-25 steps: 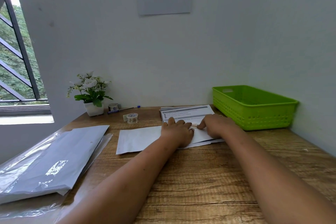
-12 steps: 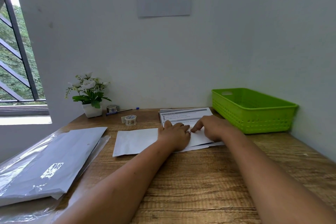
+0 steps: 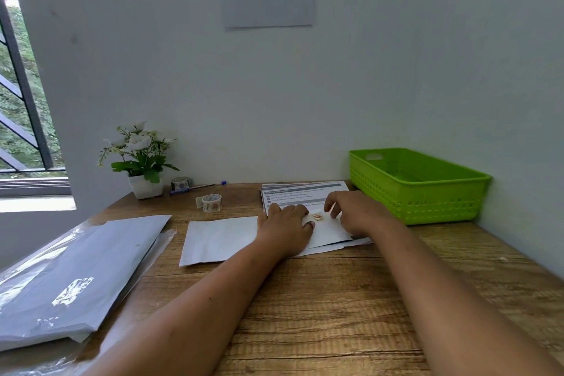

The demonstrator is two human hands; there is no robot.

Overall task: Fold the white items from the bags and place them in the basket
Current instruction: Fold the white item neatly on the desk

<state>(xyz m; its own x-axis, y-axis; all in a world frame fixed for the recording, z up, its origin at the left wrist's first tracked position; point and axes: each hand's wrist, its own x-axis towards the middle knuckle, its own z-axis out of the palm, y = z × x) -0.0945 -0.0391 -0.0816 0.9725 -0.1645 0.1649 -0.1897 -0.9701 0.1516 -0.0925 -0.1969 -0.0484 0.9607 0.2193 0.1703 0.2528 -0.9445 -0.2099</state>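
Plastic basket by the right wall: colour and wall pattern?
Lime green plastic basket, lattice of small slots in its walls; head view.

My right hand point(image 3: 358, 212) drew back to the right, away from my left hand point(image 3: 285, 230). A moment before, its forefinger had been pressed down right against my left fingertips. Its fingers point(image 3: 333, 207) bent and spread loosely over the folded white paper point(image 3: 331, 232); I could not tell whether the tips still touched it. A gap opened between my hands and uncovered a small piece of patterned tape point(image 3: 317, 217) on the paper, just beyond my left thumb point(image 3: 309, 224).
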